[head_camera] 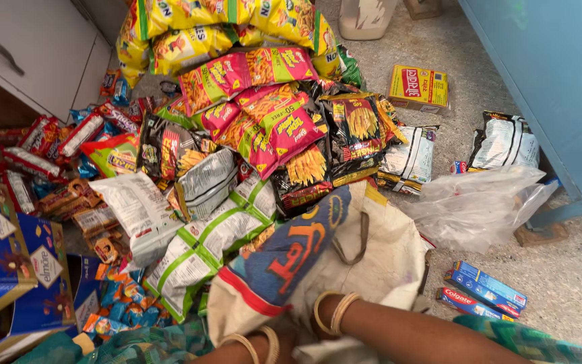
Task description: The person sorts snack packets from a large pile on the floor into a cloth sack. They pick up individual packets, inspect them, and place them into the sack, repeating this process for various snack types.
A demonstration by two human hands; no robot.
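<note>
The cloth bag (345, 263), cream with a blue, orange and red printed panel, lay on the speckled floor at the bottom centre of the view, its mouth toward the person and its brown handle (353, 244) looping across the top. Both forearms, each with bangles at the wrist, ran into the bag's opening. The left hand (259, 329) and the right hand (311, 307) were hidden inside the fabric, so whether the fingers were spread, pressed together or pinching something could not be told.

Snack packets crowded the floor right up to the bag. White and green packets (200, 253) lay against its left edge, black packets (304, 175) touched its far end, and pink packets (264, 118) were heaped beyond them, with yellow packets (190, 34) piled at the top of the view. Red wrapped biscuits (42, 145) were scattered to the left near a white cabinet (28, 47). Blue cartons (15, 263) stood at the lower left corner.

To the right of the bag lay a crumpled clear plastic bag (479, 202), and two toothpaste boxes (483, 291) rested side by side just beside the bag's right edge. A yellow box (417, 87) sat farther off, near a blue cupboard (554, 87).
</note>
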